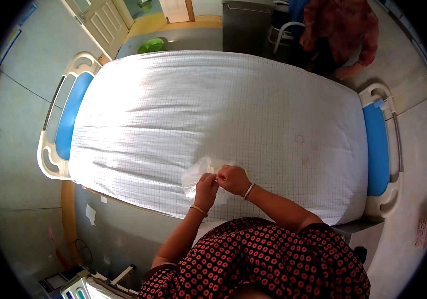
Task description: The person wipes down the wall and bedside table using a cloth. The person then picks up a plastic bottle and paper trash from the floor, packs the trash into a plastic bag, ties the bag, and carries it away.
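A translucent white plastic bag (192, 178) lies at the near edge of the bed, under and around both hands. My left hand (206, 188) is closed, its fingers pinching the bag's plastic. Close against it, my right hand (232, 179) is closed too, gripping the same bag with the knuckles turned up. The fingertips of both hands meet, and the exact spot they hold is partly hidden. Something small and yellow shows beside my right hand; I cannot make out what it is.
The bed (273, 114) has a white checked sheet with wrinkles. Blue-and-cream end boards stand left (74, 114) and right (377, 149). Beyond it are a green basin (151, 46), a metal cabinet (246, 27) and a person in a red shirt (340, 30). A door (99, 25) stands at the far left.
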### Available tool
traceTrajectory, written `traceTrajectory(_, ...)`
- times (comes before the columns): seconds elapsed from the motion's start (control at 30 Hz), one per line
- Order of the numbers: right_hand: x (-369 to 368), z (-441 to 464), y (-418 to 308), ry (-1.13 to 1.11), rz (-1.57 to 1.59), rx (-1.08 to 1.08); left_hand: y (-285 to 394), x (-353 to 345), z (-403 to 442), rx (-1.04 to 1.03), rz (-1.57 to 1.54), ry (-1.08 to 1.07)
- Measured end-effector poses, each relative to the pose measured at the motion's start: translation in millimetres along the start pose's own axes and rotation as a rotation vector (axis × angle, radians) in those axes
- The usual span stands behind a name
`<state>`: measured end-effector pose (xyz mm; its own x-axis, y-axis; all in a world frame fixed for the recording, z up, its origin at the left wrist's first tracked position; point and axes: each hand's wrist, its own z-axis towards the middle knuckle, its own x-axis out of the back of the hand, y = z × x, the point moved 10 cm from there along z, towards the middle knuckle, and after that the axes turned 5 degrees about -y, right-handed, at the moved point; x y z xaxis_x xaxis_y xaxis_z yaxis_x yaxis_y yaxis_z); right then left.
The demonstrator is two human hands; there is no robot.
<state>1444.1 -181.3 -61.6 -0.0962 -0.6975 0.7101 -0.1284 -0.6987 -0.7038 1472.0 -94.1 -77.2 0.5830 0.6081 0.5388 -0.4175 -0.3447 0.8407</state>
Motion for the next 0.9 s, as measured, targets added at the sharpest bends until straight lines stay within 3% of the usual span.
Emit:
traceTrajectory(0.13, -9, 1, -8, -0.071, -0.011, 0.052, -14, 5, -1, 0.046, -0.028, 0.075)
traceTrajectory(0.23, 5, 4, 8, 0.063, 0.263, -0.001, -20, 3, -3, 0.109, -0.152, 0.041)
traceTrajectory(0.33, -7, 6, 0, -0.003, 0.283, 0.123, -25, 1, -7, 0.154, -0.258, 0.062)
traceTrajectory(0.67, -23, 16, -2, -0.176, 0.082, 0.134, -39, -2, -11, 0.388, -0.435, 0.03)
traceTrajectory(0.8, -21, 21, -8, -0.206, -0.134, 0.154, -30, -2, -6, 0.4, -0.382, -0.07)
traceTrajectory(0.9, -18, 24, -24, -0.151, -0.411, 0.309, -29, -7, 1, 0.419, -0.306, -0.143)
